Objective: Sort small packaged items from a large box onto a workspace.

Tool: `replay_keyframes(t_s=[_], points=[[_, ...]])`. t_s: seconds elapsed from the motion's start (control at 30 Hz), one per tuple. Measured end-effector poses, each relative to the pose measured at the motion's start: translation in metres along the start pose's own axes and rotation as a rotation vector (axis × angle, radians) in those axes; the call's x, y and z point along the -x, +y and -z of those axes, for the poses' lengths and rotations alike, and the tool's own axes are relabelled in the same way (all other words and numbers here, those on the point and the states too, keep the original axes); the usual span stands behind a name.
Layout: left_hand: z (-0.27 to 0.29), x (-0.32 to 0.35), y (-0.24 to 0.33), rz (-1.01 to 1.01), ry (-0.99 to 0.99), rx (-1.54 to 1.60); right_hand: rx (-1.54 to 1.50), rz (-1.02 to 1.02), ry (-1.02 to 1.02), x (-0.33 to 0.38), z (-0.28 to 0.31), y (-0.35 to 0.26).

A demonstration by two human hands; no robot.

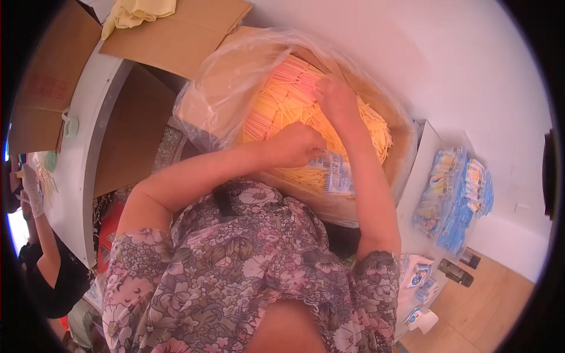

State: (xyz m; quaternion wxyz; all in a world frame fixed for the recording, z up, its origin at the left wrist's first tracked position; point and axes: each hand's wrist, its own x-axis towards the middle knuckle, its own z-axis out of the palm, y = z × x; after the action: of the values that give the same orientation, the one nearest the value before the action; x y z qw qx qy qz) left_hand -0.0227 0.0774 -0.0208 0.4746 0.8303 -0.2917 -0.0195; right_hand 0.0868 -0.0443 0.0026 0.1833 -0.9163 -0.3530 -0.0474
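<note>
A carton point(399, 126) lined with clear plastic film point(215, 88) is filled with thin yellow and pink straw-like sticks point(282, 103). My left hand point(297, 145) is closed over the near middle of the pile, its fingertips pinching the upper edge of a small clear packet with blue print point(338, 173). That packet hangs over the carton's near side. Farther back and to the right, my right hand point(336, 99) reaches down with curled fingers beside a pink bunch of sticks. Whatever is between those fingers is hidden.
Right of the carton, a clear bag point(438, 191) holds several blue-printed packets. Below it are more packets point(419, 288) and a dark cylindrical object point(456, 272). Cardboard flaps point(176, 35) and a yellow cloth point(138, 12) lie upper left. A co-worker's gloved hand point(32, 191) shows at a white table point(106, 112).
</note>
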Motion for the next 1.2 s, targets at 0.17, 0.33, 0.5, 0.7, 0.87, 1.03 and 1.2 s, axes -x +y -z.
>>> replay_keyframes(t_s=[0.17,0.33,0.5,0.7,0.87,1.03,1.2], points=[[-0.002,-0.005,0.003,0.010,-0.078,-0.130,0.257,0.087,-0.158,-0.034,-0.026,0.004],[0.000,-0.008,0.008,0.055,-0.107,-0.166,0.281,0.143,-0.222,-0.045,-0.032,0.006],[-0.003,-0.009,0.005,0.086,-0.064,-0.186,0.258,0.100,-0.240,-0.050,-0.026,0.007],[0.001,-0.010,0.006,0.154,0.056,-0.056,0.028,0.142,-0.061,-0.040,-0.009,0.017],[0.005,-0.013,0.002,0.128,0.428,0.020,-0.519,-0.285,-0.045,-0.013,0.032,0.018],[0.004,-0.019,-0.004,0.127,0.428,0.680,-1.055,-0.547,-0.208,0.029,0.047,0.011],[0.010,-0.014,-0.009,0.215,0.086,0.650,-1.191,-0.478,-0.156,0.051,0.043,0.000]])
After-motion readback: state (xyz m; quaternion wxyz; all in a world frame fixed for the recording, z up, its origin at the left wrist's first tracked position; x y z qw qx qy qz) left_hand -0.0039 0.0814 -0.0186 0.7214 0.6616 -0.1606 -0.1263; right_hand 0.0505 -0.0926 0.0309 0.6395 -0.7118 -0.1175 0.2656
